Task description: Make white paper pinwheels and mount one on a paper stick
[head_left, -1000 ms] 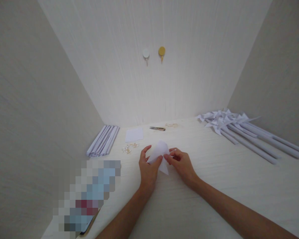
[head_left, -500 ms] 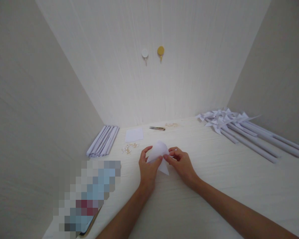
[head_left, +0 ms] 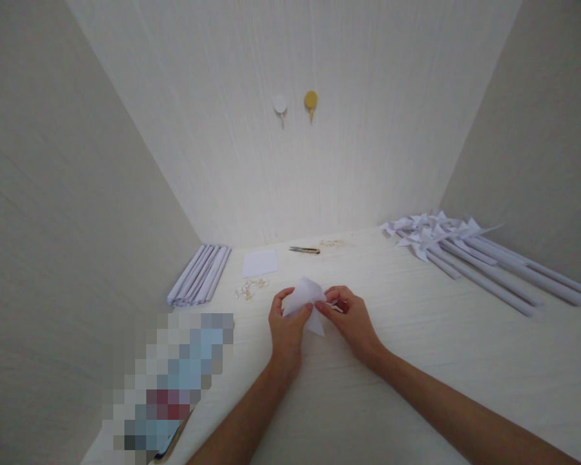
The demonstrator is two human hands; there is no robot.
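Note:
A folded piece of white paper (head_left: 306,296) is held just above the pale table (head_left: 407,361) by both my hands. My left hand (head_left: 286,326) pinches its left side between thumb and fingers. My right hand (head_left: 349,316) pinches its right side, fingers curled over the fold. The two thumbs nearly touch at the paper's lower middle.
A bundle of rolled white paper sticks (head_left: 201,274) lies at the back left. A flat white sheet (head_left: 260,262), small wooden bits (head_left: 250,288) and snips (head_left: 304,249) lie behind my hands. Finished paper pinwheels on sticks (head_left: 465,248) are piled at the right. A blurred object (head_left: 174,381) sits front left.
The top of the paper has been pushed down and looks more folded. Both hands stay in nearly the same place.

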